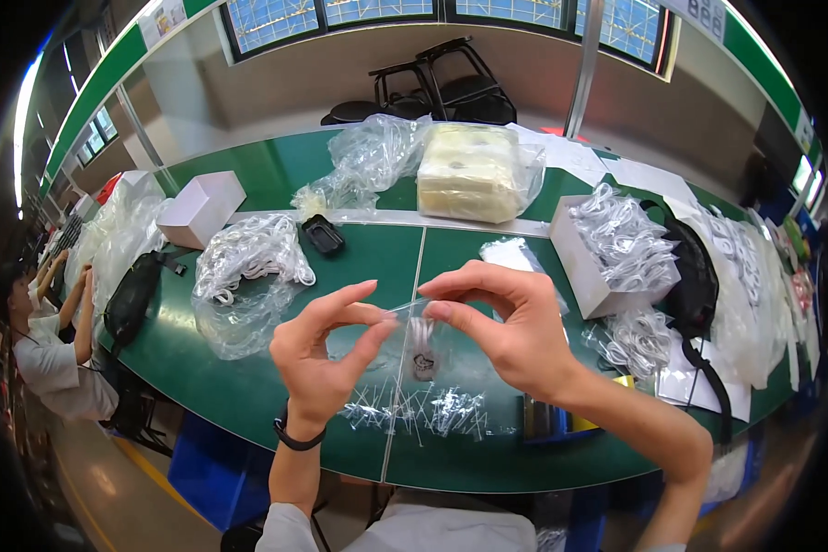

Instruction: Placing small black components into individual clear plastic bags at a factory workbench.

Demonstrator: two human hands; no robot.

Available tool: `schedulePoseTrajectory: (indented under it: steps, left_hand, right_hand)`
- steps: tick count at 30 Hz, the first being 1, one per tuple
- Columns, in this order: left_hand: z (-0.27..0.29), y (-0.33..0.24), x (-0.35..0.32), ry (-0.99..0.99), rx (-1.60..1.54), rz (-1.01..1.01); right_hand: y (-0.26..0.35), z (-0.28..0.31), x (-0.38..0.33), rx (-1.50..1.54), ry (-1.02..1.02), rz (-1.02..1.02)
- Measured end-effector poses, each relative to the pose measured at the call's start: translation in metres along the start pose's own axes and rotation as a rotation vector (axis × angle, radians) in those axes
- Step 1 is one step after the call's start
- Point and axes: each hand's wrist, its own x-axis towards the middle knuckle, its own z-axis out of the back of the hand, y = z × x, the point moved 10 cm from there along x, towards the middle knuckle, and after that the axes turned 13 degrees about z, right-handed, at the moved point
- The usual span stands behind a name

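Observation:
Above the middle of the table, a small clear plastic bag (423,362) with a dark printed mark hangs between my hands. My right hand (515,322) pinches its top edge between thumb and forefinger. My left hand (327,354), with a black band on the wrist, has its thumb and forefinger closed on the thin clear film at the bag's left upper side. Something pale shows inside the bag, too blurred to name. Below my hands lies a loose pile of thin clear plastic strips (419,411) on the green table (359,455).
White cables (253,253) lie left on clear plastic; a box of bagged white cables (616,248) stands right. Behind are a wrapped yellowish stack (469,173), a small black tray (323,235) and a white box (202,209). A co-worker (55,359) sits far left.

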Motion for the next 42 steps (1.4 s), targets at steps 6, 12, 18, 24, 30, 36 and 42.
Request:
schedulePoseTrajectory:
  steps: [6, 12, 18, 24, 30, 36, 42]
  left_hand:
    - [-0.016, 0.017, 0.007, 0.19, -0.304, 0.159]
    - [-0.023, 0.021, 0.002, 0.146, -0.145, 0.197]
    - [-0.026, 0.029, 0.003, 0.078, -0.096, 0.196]
    - [-0.042, 0.038, -0.008, 0.13, -0.152, 0.202]
    - [-0.058, 0.061, -0.017, 0.199, -0.342, 0.35]
    - [-0.053, 0.056, -0.006, 0.147, -0.3, 0.394]
    - [-0.063, 0.054, -0.005, 0.199, -0.294, 0.403]
  right_hand:
    - [-0.001, -0.005, -0.002, 0.069, -0.052, -0.01]
    - [0.003, -0.004, 0.003, -0.021, -0.043, 0.051]
    - [-0.021, 0.003, -0.006, -0.14, 0.013, 0.029]
    - [-0.043, -0.009, -0.032, 0.122, 0.153, -0.139]
    - [-0.035, -0.001, -0.045, 0.0, 0.157, -0.238]
    - [0.069, 0.148, -0.01, -1.203, -0.236, 0.541]
    - [-0.054, 0.285, -0.046, -1.694, 0.286, -0.469]
